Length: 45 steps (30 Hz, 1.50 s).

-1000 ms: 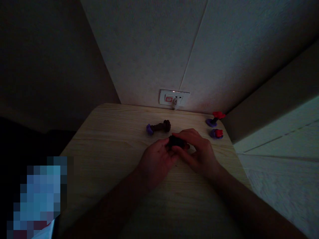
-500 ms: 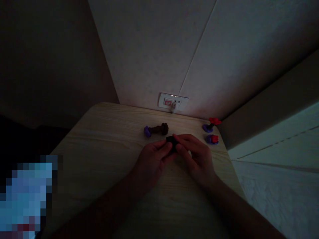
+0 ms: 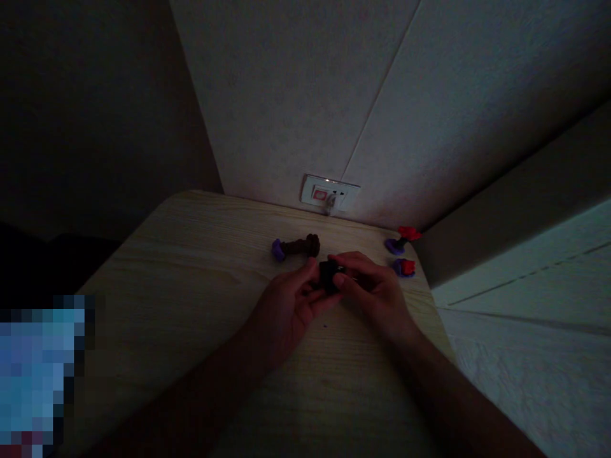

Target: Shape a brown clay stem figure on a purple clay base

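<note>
Between my two hands is a small black piece, like a lump of modelling clay; I cannot make out its exact kind in this dim light. My right hand pinches it between thumb and fingers from the right. My left hand cradles it from the left, fingers curled beneath it and thumb lifted off. Just behind my hands lies a brown piece with a knobbly right end and a purple left end.
On the right of the wooden tabletop stand a red-topped piece on a purple base and a red-and-purple one. A wall socket with a plug is behind the table. A blurred bluish patch fills the lower left.
My left thumb has lifted away from the black piece, and the left fingers have opened somewhat beneath it. My right hand keeps its pinch. The view has shifted slightly.
</note>
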### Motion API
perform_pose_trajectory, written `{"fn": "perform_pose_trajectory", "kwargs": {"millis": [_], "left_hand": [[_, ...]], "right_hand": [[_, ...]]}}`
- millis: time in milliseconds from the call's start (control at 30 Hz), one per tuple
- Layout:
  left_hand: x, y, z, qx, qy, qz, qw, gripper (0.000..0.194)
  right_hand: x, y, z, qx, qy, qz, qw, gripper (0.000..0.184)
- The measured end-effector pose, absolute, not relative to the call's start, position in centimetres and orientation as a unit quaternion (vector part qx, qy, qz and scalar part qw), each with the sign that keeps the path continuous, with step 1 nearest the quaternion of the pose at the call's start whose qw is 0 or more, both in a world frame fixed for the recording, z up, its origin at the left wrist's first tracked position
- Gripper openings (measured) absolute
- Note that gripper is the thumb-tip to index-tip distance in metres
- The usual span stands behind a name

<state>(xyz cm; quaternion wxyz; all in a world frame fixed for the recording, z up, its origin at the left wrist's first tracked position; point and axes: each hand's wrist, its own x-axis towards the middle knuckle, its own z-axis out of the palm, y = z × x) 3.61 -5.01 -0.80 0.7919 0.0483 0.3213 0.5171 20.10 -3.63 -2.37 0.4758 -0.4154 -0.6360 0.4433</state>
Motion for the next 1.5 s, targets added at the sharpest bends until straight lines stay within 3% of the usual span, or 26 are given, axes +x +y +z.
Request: {"fn": "perform_pose_trajectory", "kwargs": {"millis": [100, 333, 433, 667, 800, 1000, 1300, 1433, 1500], "left_hand": [[3.6, -5.0, -0.7, 0.049, 0.345, 0.498, 0.794, 0.027], [4.4, -4.9, -1.4, -0.007, 0.293, 0.496, 0.818, 0.036], [4.5, -4.7, -1.5, -0.003, 0.275, 0.507, 0.817, 0.038], [3.6, -4.3, -1.4, 0.090, 0.313, 0.539, 0.777, 0.019], [2.8, -4.2, -1.0, 0.035, 0.329, 0.527, 0.783, 0.023], [1.9, -4.1, 0.2, -0.002, 0.341, 0.493, 0.800, 0.052], [1.1, -3.6, 0.1, -0.015, 0.301, 0.481, 0.824, 0.059], [1.2, -3.6, 0.4, -0.019, 0.301, 0.482, 0.823, 0.059], [1.5, -3.6, 0.5, -0.013, 0.331, 0.479, 0.813, 0.055]], "right_hand": [[20.0, -4.0, -1.9, -0.397, -0.701, 0.378, 0.457, 0.023], [19.2, -4.7, -1.9, -0.343, -0.833, 0.178, 0.396, 0.042], [18.8, -4.8, -2.1, -0.333, -0.848, 0.148, 0.385, 0.051], [19.2, -5.1, -1.6, -0.367, -0.819, 0.187, 0.400, 0.050], [20.4, -4.4, -0.7, -0.426, -0.775, 0.226, 0.410, 0.018], [22.5, -3.2, -0.3, -0.451, -0.811, 0.330, 0.175, 0.005], [23.0, -3.1, -1.1, -0.439, -0.799, 0.398, 0.103, 0.006], [22.6, -3.0, -0.9, -0.425, -0.813, 0.383, 0.107, 0.012], [22.2, -3.3, -0.6, -0.432, -0.814, 0.359, 0.148, 0.010]]}}
